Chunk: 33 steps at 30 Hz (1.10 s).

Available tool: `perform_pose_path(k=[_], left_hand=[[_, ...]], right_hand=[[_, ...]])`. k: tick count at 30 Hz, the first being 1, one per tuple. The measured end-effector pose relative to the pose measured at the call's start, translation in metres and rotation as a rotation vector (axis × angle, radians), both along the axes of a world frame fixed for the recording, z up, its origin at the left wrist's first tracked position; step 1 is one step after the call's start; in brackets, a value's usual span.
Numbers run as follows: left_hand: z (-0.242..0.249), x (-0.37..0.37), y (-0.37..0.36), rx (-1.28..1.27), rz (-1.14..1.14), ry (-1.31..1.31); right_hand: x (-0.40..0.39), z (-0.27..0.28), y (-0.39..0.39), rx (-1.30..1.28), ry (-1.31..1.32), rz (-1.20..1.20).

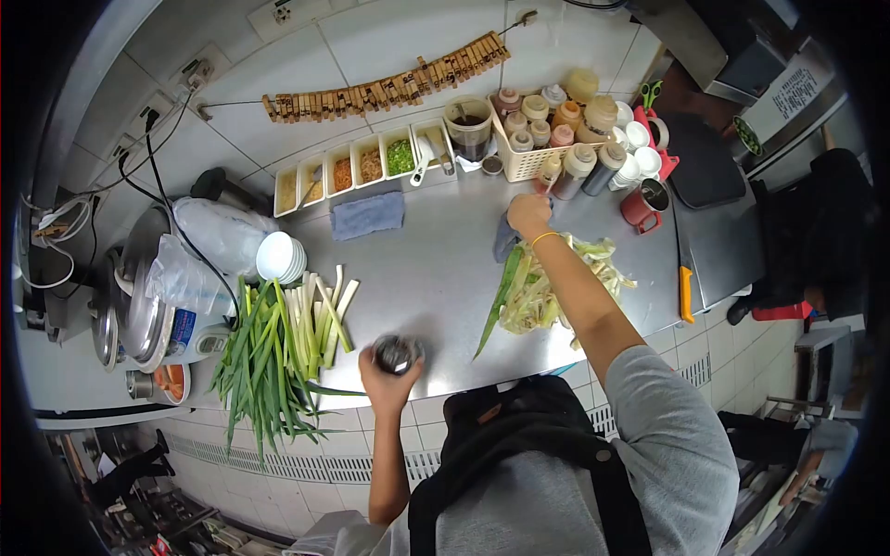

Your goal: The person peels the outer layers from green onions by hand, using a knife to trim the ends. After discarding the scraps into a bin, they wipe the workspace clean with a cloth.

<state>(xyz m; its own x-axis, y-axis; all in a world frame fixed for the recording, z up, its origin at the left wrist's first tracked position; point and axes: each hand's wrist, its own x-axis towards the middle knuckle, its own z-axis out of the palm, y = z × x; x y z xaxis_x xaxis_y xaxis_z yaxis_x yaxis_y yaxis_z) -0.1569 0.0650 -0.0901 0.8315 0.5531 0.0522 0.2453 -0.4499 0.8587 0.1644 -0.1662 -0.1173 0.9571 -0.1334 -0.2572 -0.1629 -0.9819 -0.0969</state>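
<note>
Near the front edge of the steel counter [436,278], my left hand [385,382] is wrapped round a dark, glassy round container [397,354]. My right hand [530,215] is closed at the back, just in front of the sauce bottles; what its fingers hold, if anything, is too small to name. Below that hand lies a grey-blue cloth [505,239], partly hidden. Beneath my right forearm is a pile of pale leek trimmings [538,301]. Leeks with long green leaves [278,361] lie to the left of my left hand, some hanging over the edge.
Sauce bottles [579,159] fill and surround a basket at the back. Trays of chopped food [371,163] line the wall behind a folded cloth [368,216]. White bowls [278,257] stand left. An orange-handled knife [686,292], red mug [640,208] and black board [705,167] are right.
</note>
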Motion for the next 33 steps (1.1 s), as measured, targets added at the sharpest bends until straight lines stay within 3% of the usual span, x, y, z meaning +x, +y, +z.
perform_pose_path(k=[3,5,6,8,9,11,12,13,15,17,19,22,25,28,29,31,32,33], left_hand=[[-0.005,0.081,-0.021,0.05,-0.191,-0.04],[-0.017,0.139,-0.04,0.107,-0.248,-0.06],[-0.018,0.165,-0.051,0.105,-0.25,-0.022],[-0.018,0.214,-0.075,0.164,-0.253,0.09],[-0.018,0.235,-0.086,0.224,-0.255,0.164],[-0.018,0.266,-0.105,0.229,-0.284,0.298],[-0.02,0.276,-0.111,0.223,-0.287,0.3],[-0.028,0.284,-0.118,0.231,-0.244,0.22],[-0.034,0.283,-0.128,0.236,-0.206,0.146],[-0.033,0.269,-0.13,0.216,-0.145,-0.015],[-0.042,0.235,-0.122,0.206,-0.168,-0.086],[-0.077,0.166,-0.098,0.186,-0.203,-0.246],[-0.078,0.087,-0.085,-0.036,-0.198,-0.147],[-0.077,0.036,-0.08,-0.01,-0.198,-0.158],[-0.081,0.027,-0.077,0.058,-0.224,-0.205],[-0.079,0.024,-0.079,0.072,-0.222,-0.203],[-0.078,0.025,-0.079,0.087,-0.223,-0.205],[-0.077,0.029,-0.079,0.091,-0.21,-0.202]], right_hand=[[-0.008,0.033,-0.015,-0.014,0.021,0.057],[-0.031,0.044,-0.027,0.111,-0.334,0.031],[-0.04,0.052,-0.034,0.101,-0.336,0.034],[-0.054,0.065,-0.05,0.444,-0.539,-0.017],[-0.06,0.07,-0.055,0.437,-0.534,-0.013],[-0.068,0.074,-0.066,0.873,-0.606,-0.151],[-0.067,0.071,-0.073,1.052,-0.601,-0.203],[-0.07,0.076,-0.081,1.045,-0.6,-0.203],[-0.081,0.098,-0.095,1.407,-0.611,-0.373],[-0.094,0.115,-0.12,1.581,-0.767,-0.496],[-0.116,0.133,-0.159,1.72,-0.785,-0.466],[-0.149,0.158,-0.207,1.701,-0.844,-0.434],[-0.163,0.136,-0.259,1.602,-0.904,-0.449],[-0.161,0.083,-0.3,1.103,-0.808,-0.457],[-0.158,0.058,-0.31,1.103,-0.802,-0.453],[-0.153,0.028,-0.316,0.687,-0.691,-0.153],[-0.158,0.025,-0.312,0.426,-0.532,-0.118],[-0.165,0.018,-0.304,0.432,-0.527,-0.106]])
